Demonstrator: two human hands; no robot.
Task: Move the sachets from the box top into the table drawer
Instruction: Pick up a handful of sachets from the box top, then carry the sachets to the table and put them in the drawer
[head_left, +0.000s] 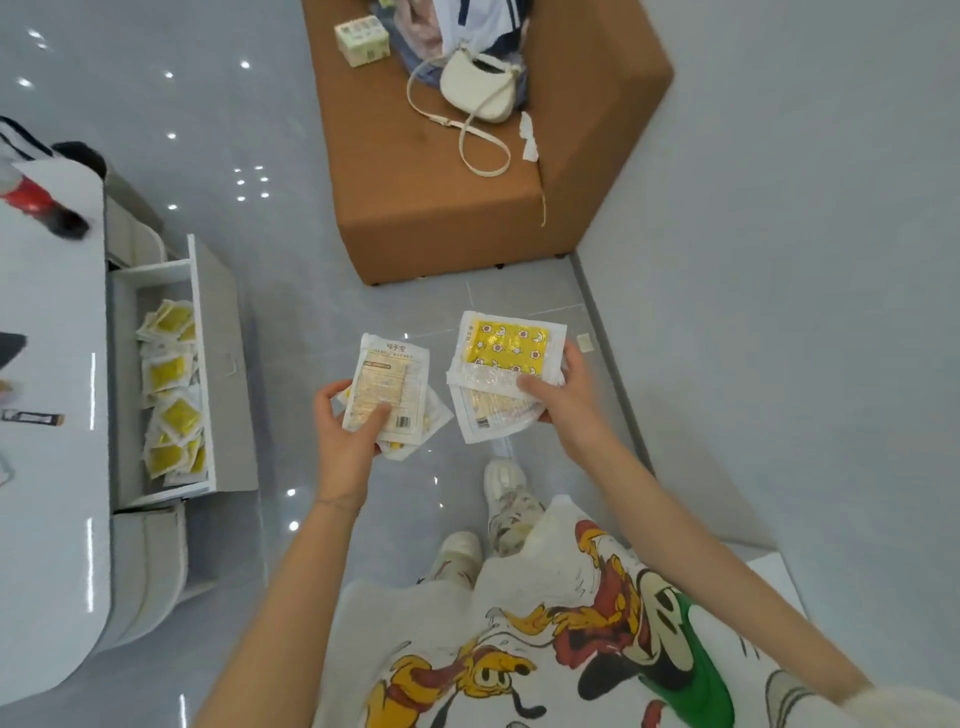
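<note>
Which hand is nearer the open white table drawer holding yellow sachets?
Left. The left hand, gripping white printed sachets, is just right of the open white drawer; the right hand, gripping yellow patterned sachets, is farther right.

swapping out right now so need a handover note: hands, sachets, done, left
Left hand grips a small stack of sachets, printed back up.
Right hand grips another stack, yellow face up.
Both are held in the air, right of the open drawer.
Done: many yellow sachets lie in the drawer.
Left: drop both handfuls in; box top not clearly in view, so check it for more.
</note>
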